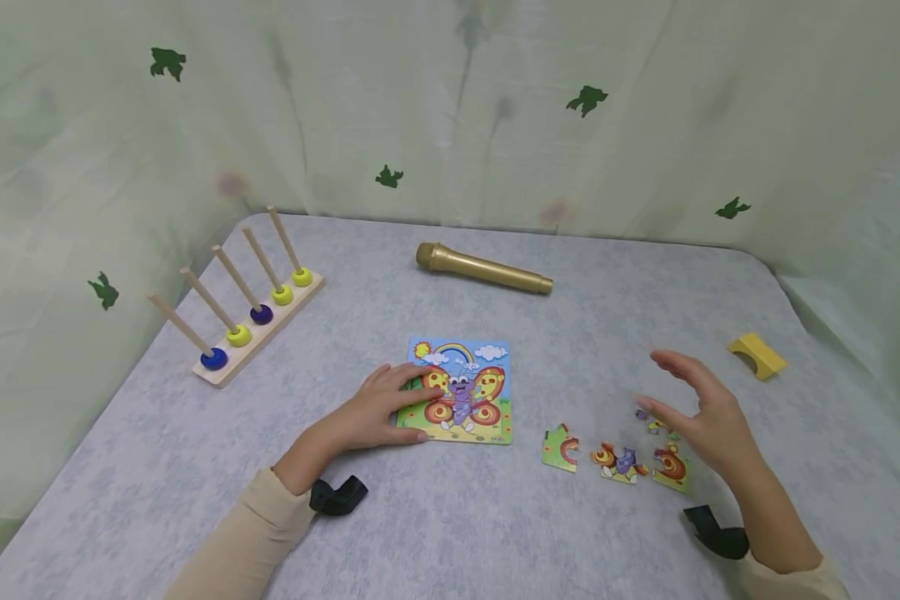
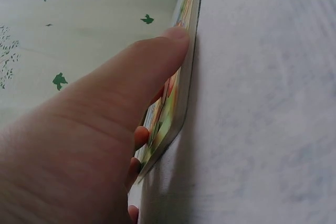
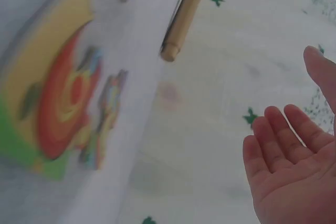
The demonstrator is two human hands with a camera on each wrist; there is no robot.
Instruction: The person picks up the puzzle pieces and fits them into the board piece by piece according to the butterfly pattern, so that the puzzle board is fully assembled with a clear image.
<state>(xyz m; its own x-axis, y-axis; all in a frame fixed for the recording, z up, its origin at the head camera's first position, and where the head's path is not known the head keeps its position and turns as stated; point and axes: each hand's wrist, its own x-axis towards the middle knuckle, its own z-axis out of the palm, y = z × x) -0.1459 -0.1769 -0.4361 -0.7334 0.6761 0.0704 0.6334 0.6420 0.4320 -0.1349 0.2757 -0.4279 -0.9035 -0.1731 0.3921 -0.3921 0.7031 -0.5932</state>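
Note:
My left hand rests on the left side of a square butterfly puzzle board, its fingers spread over the picture. In the left wrist view the thumb lies along the board's near edge. My right hand is raised over the table on the right, thumb and fingers apart with nothing between them. Below and left of it lie loose puzzle pieces: a green one, one with purple and orange parts, and one with a red-orange wing. Another small piece is partly hidden behind the right thumb.
A gold microphone lies behind the board. At the left stands a wooden peg rack with yellow and blue beads. A yellow arched block lies at the far right. Pale curtains hang around the table.

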